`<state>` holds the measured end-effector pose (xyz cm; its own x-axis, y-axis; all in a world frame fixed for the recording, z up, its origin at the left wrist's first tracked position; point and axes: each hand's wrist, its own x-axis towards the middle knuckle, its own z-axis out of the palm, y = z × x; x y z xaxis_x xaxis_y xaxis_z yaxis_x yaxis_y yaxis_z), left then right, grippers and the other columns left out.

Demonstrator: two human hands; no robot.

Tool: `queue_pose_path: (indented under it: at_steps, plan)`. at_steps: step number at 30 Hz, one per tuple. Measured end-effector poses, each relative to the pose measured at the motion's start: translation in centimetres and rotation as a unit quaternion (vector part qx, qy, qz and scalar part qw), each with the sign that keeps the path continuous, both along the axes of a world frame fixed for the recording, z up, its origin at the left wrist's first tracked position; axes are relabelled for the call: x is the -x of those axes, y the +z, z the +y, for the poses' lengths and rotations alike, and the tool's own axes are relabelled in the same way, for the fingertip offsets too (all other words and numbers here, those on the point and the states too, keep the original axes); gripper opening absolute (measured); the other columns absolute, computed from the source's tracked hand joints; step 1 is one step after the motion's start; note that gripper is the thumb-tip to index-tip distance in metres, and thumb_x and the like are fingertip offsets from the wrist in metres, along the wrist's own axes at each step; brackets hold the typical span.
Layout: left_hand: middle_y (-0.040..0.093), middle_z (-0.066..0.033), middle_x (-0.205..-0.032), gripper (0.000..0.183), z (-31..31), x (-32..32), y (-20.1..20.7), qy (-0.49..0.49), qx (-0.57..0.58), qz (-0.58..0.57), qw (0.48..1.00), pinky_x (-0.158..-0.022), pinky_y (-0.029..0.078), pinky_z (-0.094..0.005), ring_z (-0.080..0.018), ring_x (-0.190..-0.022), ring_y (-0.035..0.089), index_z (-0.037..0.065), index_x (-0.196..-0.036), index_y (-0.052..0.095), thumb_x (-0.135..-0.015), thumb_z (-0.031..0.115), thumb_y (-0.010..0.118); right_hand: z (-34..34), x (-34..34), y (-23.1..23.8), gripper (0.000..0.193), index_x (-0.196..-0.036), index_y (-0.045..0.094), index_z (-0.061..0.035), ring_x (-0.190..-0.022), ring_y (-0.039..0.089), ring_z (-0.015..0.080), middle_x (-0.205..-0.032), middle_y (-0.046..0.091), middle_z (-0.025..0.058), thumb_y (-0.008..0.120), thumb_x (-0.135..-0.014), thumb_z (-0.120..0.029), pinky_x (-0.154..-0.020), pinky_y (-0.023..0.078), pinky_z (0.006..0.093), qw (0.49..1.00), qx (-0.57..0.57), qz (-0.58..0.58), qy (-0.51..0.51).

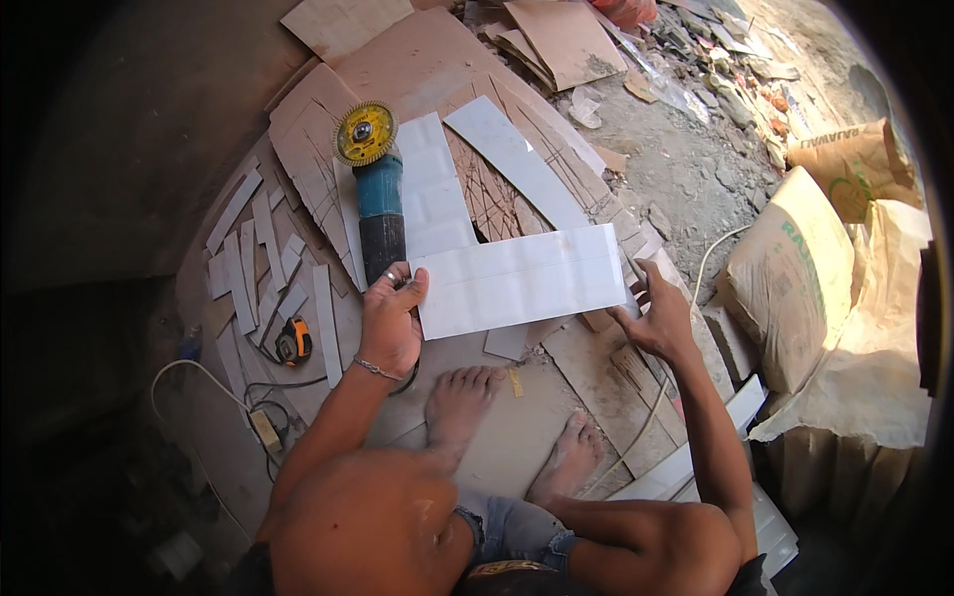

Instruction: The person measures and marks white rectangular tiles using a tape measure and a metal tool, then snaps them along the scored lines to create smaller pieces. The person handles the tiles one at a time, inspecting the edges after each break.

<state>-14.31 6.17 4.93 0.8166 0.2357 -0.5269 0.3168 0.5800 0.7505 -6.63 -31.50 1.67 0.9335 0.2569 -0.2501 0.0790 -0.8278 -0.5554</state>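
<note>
The white tile piece (522, 281) is held up in front of the person, long side running across, above the bare feet (463, 402). The left hand (395, 313) pinches its left end, thumb lying on the white face and the other fingers at the edge and mostly hidden behind. The right hand (661, 316) is at the opposite end, fingers partly curled, thumb by the lower corner; whether they grip it or only steady it cannot be told.

Just beyond the left hand lies an angle grinder (380, 189), its yellow disc (350, 139) pointing away from the person. Beside it are 2 more white tiles, 1 broad (432, 184) and 1 narrower and slanted (517, 164), both resting on brown boards (422, 62). To the left, narrow offcuts (239, 278) are scattered near an orange and black tape measure (294, 341). On the right stand paper sacks (795, 278), with rubble (730, 94) on the ground farther off.
</note>
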Motion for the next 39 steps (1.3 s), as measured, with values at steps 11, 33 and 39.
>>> queue_pose_path:
  at_steps: [11, 33, 39]
  plan:
    - [0.069, -0.0089, -0.109, 0.018, -2.5, -1.6, -1.4, -0.023, 0.061, 0.012, 0.998, -0.089, 0.061, -0.0321, -0.0157, -0.099, 0.07, 0.0, -0.12, 0.056, -0.107, 0.007, 0.065, -5.0, 1.2, 1.3, 0.074, -0.153, 0.06, -0.0146, -0.084, 0.068, 0.0088, -0.107, 0.08, 0.0145, 0.074, -0.081, -0.008, -0.081, 0.056, 0.0275, 0.983, -0.098, -0.105, -0.116]
    - [0.079, -0.0134, -0.095, 0.03, -7.9, -8.2, -3.8, -0.166, -0.307, 0.062, 0.935, -0.071, 0.063, -0.0295, -0.0167, -0.08, 0.076, -0.012, -0.12, 0.07, -0.094, 0.003, 0.068, -0.3, 10.3, 7.2, 0.073, -0.151, 0.058, -0.0045, -0.077, 0.077, 0.0272, -0.1, 0.078, 0.0203, 0.078, -0.081, -0.009, -0.07, 0.059, 0.0342, 0.981, -0.108, -0.089, -0.136]
    - [0.078, -0.0156, -0.105, 0.034, -7.2, -7.6, -4.2, -0.185, -0.328, 0.041, 0.925, -0.082, 0.064, -0.0289, -0.0163, -0.086, 0.076, -0.013, -0.125, 0.069, -0.094, 0.002, 0.065, 2.7, 13.4, 3.1, 0.066, -0.144, 0.064, -0.0026, -0.075, 0.074, 0.0297, -0.092, 0.075, 0.018, 0.08, -0.08, -0.01, -0.068, 0.058, 0.0372, 0.978, -0.155, -0.109, -0.089]
